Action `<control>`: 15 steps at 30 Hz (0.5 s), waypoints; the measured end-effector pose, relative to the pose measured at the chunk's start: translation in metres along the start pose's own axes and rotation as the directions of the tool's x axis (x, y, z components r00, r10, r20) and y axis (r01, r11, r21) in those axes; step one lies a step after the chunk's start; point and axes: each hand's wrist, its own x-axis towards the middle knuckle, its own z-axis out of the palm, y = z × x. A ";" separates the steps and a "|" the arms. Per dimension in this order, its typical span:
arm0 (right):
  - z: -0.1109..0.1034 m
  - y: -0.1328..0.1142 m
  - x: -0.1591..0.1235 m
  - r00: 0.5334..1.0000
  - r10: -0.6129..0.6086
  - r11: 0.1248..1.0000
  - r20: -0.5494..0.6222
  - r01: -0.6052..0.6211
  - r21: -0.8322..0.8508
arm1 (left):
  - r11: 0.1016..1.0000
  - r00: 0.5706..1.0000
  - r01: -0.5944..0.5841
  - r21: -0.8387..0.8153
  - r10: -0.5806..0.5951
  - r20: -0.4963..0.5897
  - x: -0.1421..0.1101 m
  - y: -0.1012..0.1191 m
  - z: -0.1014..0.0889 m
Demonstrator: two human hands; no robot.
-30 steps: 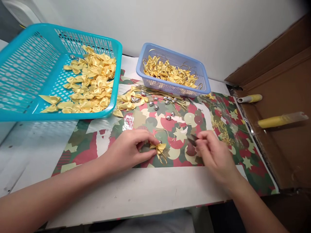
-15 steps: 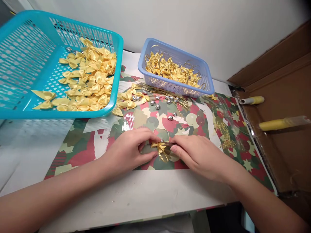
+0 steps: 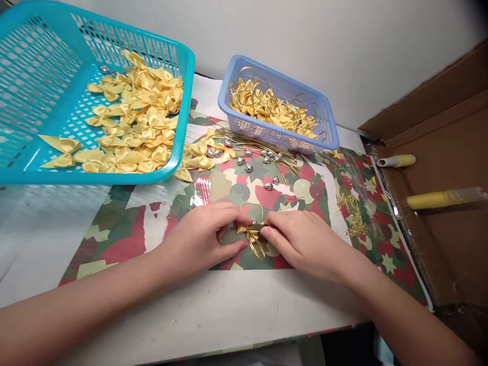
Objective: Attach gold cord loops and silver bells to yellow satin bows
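Fingertips of my left hand (image 3: pixel 209 231) are closed on a small yellow satin bow (image 3: pixel 242 230) at the front of the patterned sheet. Gold cord (image 3: pixel 258 250) is looped through it, one loop toward me and another arching behind. A silver jingle bell (image 3: pixel 254 222) sits at its middle, partly covered. My right hand (image 3: pixel 305 239) pinches a slim dark pointed tool (image 3: pixel 260 227), whose tip reaches the bow's middle. Most of the tool is hidden in my fingers, so its kind is unclear.
A turquoise basket (image 3: pixel 186 117) of yellow bows stands left, and a smaller blue basket (image 3: pixel 282 140) of corded bows behind. Loose silver bells (image 3: pixel 268 186), gold cords (image 3: pixel 263 142) and bows (image 3: pixel 200 155) lie between. Cardboard (image 3: pixel 438 147) with yellow tubes (image 3: pixel 430 199) borders the right.
My right hand has moved slightly left, bringing the dark tool further over the bow. My left hand keeps its hold. The view has shifted a little.
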 end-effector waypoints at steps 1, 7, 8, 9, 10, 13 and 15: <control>0.000 0.000 0.001 1.000 -0.002 1.000 0.002 0.002 0.016 | 1.000 1.000 -0.002 -0.003 0.002 -0.001 0.000 0.000 0.000; 0.002 0.003 0.006 1.000 -0.016 0.999 -0.007 0.016 0.038 | 1.000 1.000 -0.006 -0.001 0.006 -0.013 0.000 0.000 0.000; 0.002 0.003 0.006 1.000 -0.015 0.999 -0.014 0.015 0.032 | 1.000 1.000 -0.008 0.000 0.008 -0.015 0.000 0.000 0.000; 0.003 0.003 0.007 1.000 -0.011 1.000 -0.024 0.012 0.023 | 1.000 1.000 -0.012 0.001 0.012 -0.015 0.000 0.000 0.000; 0.004 0.003 0.008 0.999 -0.008 1.000 -0.031 0.009 0.013 | 1.000 1.000 -0.016 0.004 0.016 -0.015 0.000 -0.001 0.000; 0.004 0.002 0.010 0.999 -0.005 1.000 -0.036 0.005 -0.012 | 1.000 1.000 -0.022 0.011 0.023 -0.016 0.000 -0.001 -0.001; 0.002 0.001 0.009 0.999 -0.009 1.000 -0.033 0.009 -0.019 | 1.000 1.000 -0.025 0.011 0.025 -0.017 -0.001 -0.001 -0.001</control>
